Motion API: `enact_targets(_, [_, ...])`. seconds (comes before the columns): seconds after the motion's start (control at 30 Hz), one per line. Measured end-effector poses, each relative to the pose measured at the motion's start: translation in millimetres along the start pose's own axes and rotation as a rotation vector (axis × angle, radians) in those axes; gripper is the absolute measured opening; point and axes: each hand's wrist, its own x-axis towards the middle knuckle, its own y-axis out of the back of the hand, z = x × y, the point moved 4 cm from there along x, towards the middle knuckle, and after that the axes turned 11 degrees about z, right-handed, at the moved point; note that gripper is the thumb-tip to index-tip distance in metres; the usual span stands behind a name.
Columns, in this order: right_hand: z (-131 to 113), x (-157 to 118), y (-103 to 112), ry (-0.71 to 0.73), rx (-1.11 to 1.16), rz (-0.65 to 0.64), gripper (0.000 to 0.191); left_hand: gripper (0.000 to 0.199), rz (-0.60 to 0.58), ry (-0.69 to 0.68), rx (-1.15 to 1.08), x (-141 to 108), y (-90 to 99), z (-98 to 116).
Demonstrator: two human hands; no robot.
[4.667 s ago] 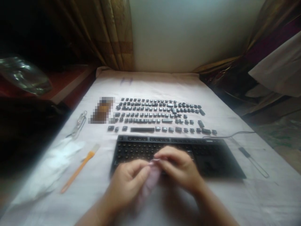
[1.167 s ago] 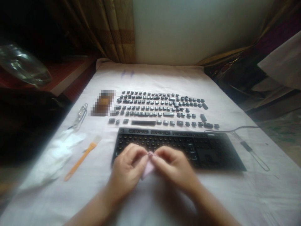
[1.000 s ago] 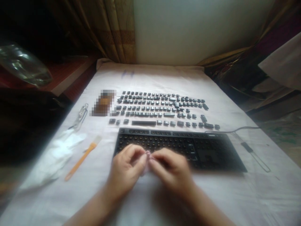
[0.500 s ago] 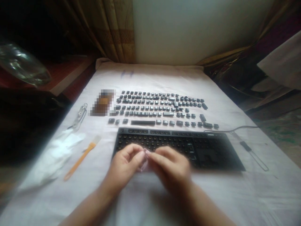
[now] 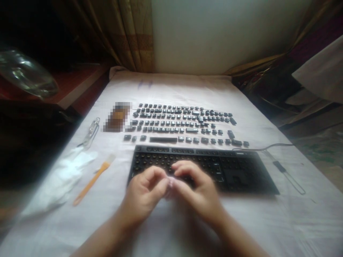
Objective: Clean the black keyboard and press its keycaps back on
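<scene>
Over the front edge of a black keyboard with its keycaps off, my two hands meet. My left hand pinches a small pale scrap, thin and soft like tissue or cloth. The thumb of my right hand presses on the same scrap, while its index finger is bent and raised clear of it. The right hand's lower fingers are hidden. Beyond the keyboard, loose black keycaps lie in several rows, with the long space bar in the nearest row.
Left of the keyboard lie an orange-handled brush, a crumpled white cloth or tissue and a pair of glasses. A blurred-out brown item is behind them. At right are a wire-loop tool and the keyboard cable.
My right index finger has lifted off the scrap and moved up, leaving the thumb against it. My left hand has shifted slightly right. The keyboard and keycaps have not moved.
</scene>
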Motion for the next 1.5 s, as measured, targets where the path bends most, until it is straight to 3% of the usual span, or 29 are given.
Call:
enact_targets(0.07, [3.6,-1.7,-4.3,-0.144,0.055,-0.099,0.012,0.024,0.007,-0.068,0.040,-3.3,0.9,0.2])
enact_targets(0.13, [3.0,-4.1,-7.9,-0.189,0.082,-0.185,0.011,0.021,0.042,-0.136,0.069,-5.7,2.7,1.5])
enact_targets(0.37, [-4.2,-5.4,-6.1,0.168,-0.041,-0.041,0.012,0.012,0.077,-0.266,0.189,-3.9,2.7,8.7])
enact_targets(0.47, [-3.2,-5.4,-7.8,0.285,-0.077,-0.062,0.017,0.014,0.086,-0.249,0.222,-0.9,1.0,8.6])
enact_targets(0.57, [-2.8,-4.4,-7.2,0.304,-0.074,-0.072,0.018,0.016,0.094,-0.180,0.199,1.3,0.3,5.4])
enact_targets(0.7, [-1.6,-1.8,-5.3,0.115,-0.033,-0.101,0.012,0.018,0.086,-0.110,0.141,2.3,1.0,1.8])
enact_targets(0.8, [0.4,-0.6,-5.4,-0.061,-0.004,-0.141,0.009,0.016,0.110,-0.139,0.158,2.4,2.9,1.2])
enact_targets(0.9, [7.3,0.1,-4.8,-0.246,0.004,-0.140,0.010,0.012,0.147,-0.260,0.237,2.6,4.1,3.7])
enact_targets(1.03, [18.9,-2.4,-5.2,-0.460,0.080,-0.154,0.025,0.009,0.181,-0.495,0.341,1.4,4.0,12.3])
enact_targets(1.27, [20.1,-0.9,-5.6,-0.499,0.165,-0.162,0.031,0.013,0.109,-0.612,0.377,2.1,3.7,16.6])
enact_targets(1.4, [21.3,-4.0,-7.5,-0.580,0.204,-0.184,0.031,0.021,0.136,-0.807,0.413,-3.4,3.6,19.5])
enact_targets(1.5, [26.4,-6.9,-5.2,-0.528,0.149,-0.127,0.027,0.022,0.145,-0.885,0.449,-5.6,3.2,19.4])
